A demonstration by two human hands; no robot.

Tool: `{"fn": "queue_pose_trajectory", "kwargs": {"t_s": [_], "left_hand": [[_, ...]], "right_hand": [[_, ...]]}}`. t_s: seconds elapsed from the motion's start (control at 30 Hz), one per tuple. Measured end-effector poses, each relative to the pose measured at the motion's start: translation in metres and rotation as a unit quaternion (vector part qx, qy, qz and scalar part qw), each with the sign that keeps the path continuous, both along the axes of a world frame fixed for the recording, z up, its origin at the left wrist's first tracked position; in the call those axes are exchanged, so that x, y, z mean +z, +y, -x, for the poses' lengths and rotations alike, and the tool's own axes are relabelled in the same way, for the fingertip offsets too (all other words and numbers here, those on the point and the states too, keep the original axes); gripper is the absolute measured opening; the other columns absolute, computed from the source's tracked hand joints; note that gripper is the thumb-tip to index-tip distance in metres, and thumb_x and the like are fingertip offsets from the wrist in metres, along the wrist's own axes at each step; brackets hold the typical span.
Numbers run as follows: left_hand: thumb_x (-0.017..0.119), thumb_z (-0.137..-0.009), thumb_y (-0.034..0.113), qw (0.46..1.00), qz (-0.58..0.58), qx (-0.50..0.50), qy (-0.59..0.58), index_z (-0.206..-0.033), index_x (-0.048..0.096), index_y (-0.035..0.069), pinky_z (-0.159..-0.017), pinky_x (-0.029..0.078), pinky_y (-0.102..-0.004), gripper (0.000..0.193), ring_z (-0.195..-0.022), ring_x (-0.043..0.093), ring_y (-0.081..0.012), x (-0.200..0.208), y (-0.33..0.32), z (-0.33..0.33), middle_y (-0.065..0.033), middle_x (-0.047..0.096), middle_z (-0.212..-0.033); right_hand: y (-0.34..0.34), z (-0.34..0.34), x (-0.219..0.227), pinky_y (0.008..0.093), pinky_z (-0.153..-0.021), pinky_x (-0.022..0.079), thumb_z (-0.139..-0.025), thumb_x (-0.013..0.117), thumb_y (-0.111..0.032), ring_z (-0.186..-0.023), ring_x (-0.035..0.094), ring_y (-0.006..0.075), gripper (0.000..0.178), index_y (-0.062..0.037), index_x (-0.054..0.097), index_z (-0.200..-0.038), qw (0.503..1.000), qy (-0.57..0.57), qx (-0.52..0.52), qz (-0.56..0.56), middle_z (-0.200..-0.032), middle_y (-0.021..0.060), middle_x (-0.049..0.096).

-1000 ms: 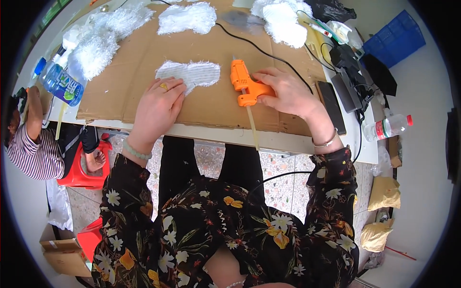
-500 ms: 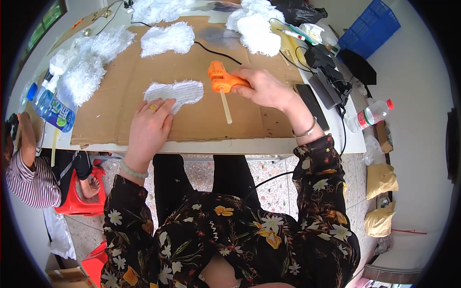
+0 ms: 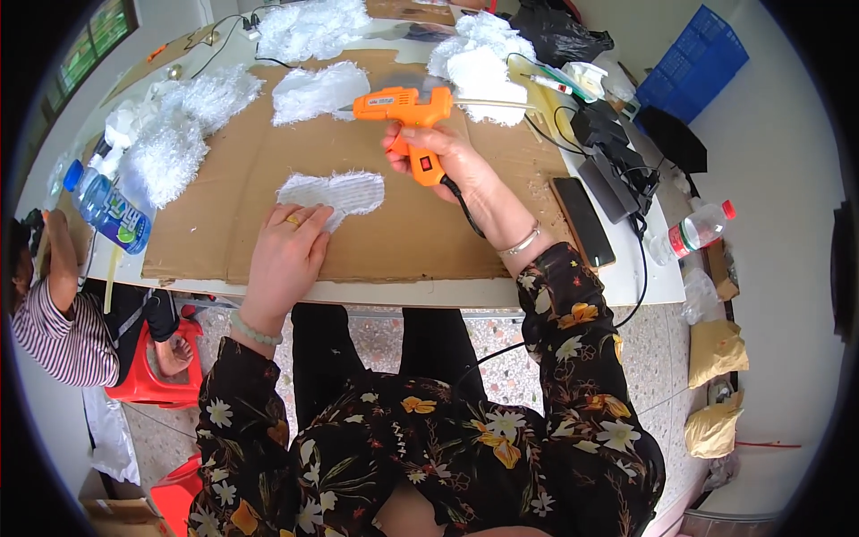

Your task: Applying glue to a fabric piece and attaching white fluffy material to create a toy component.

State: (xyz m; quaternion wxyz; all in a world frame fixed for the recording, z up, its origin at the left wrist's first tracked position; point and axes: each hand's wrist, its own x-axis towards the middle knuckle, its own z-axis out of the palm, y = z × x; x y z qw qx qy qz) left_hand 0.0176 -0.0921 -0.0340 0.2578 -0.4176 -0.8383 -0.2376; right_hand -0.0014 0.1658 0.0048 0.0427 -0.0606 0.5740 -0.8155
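Observation:
My right hand (image 3: 458,170) grips an orange hot glue gun (image 3: 404,106) by its handle, held above the cardboard sheet (image 3: 206,228). Its nozzle points left, and a pale glue stick (image 3: 501,111) juts from the back end. A black cord hangs from the handle past my wrist. My left hand (image 3: 288,255) lies with fingers stretched out on the near edge of a white fringed fabric piece (image 3: 351,192), which rests flat on the cardboard. Beyond the gun's nozzle, another white fluffy piece (image 3: 315,92) lies on the sheet.
White fluffy material (image 3: 170,152) is heaped left, near a blue-capped bottle (image 3: 107,210). At the right are a phone (image 3: 582,222), black adapters (image 3: 617,152) with cables, and a red-capped bottle (image 3: 693,233). A person in a striped shirt (image 3: 67,327) sits at the left.
My right hand has turned the glue gun so its nozzle swings to the left and its stick points right. My left hand stays on the fabric piece. The view has shifted slightly.

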Motion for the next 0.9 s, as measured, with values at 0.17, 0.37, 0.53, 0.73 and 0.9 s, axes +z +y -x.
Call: {"fn": "queue_pose_trajectory", "kwargs": {"t_s": [0.17,0.37,0.53,0.73,0.9], "left_hand": [[0.063,-0.077,0.006,1.0,0.009,0.017,-0.015,-0.105,0.061,0.003,-0.09,0.043,-0.0459,0.028,-0.095,0.058,-0.0318,0.0,-0.002,0.001,-0.0128,0.066,-0.101],[0.064,-0.078,0.009,0.999,0.027,0.042,-0.02,-0.106,0.062,0.006,-0.094,0.042,-0.0484,0.028,-0.097,0.059,-0.0288,-0.001,-0.003,-0.006,-0.011,0.066,-0.105],[0.064,-0.079,0.011,0.999,0.024,0.028,-0.013,-0.107,0.062,0.006,-0.096,0.041,-0.0493,0.029,-0.097,0.06,-0.0271,-0.002,0.001,-0.007,-0.0105,0.065,-0.108],[0.064,-0.078,0.009,0.998,0.034,0.044,-0.022,-0.11,0.062,0.007,-0.096,0.04,-0.0501,0.031,-0.096,0.061,-0.0278,0.001,-0.007,-0.007,-0.0115,0.062,-0.116],[0.064,-0.079,0.01,0.998,0.042,0.046,-0.016,-0.109,0.062,0.008,-0.097,0.04,-0.0501,0.03,-0.097,0.06,-0.0282,0.002,-0.006,-0.004,-0.0105,0.063,-0.114]], "right_hand": [[-0.017,0.007,0.0,0.0292,-0.072,0.054,-0.086,0.062,-0.017,-0.079,0.063,0.0178,0.033,0.0012,0.054,-0.112,0.997,-0.045,0.045,-0.035,-0.1,0.0127,0.063],[-0.016,-0.009,0.001,0.03,-0.076,0.053,-0.087,0.056,-0.023,-0.083,0.064,0.0169,0.033,-0.0032,0.054,-0.114,0.991,-0.031,0.118,-0.053,-0.103,0.0124,0.063],[-0.009,-0.019,0.005,0.0326,-0.079,0.053,-0.086,0.056,-0.024,-0.085,0.063,0.0199,0.036,-0.0028,0.052,-0.114,0.992,-0.005,0.111,-0.06,-0.103,0.015,0.062],[-0.014,-0.011,0.011,0.0338,-0.081,0.052,-0.089,0.053,-0.026,-0.087,0.064,0.0227,0.036,-0.0014,0.052,-0.115,0.991,0.001,0.119,-0.065,-0.105,0.0173,0.062],[-0.008,-0.008,0.027,0.0345,-0.08,0.053,-0.089,0.053,-0.028,-0.086,0.065,0.0238,0.039,-0.0004,0.052,-0.116,0.987,0.034,0.122,-0.104,-0.104,0.0187,0.063]]}}
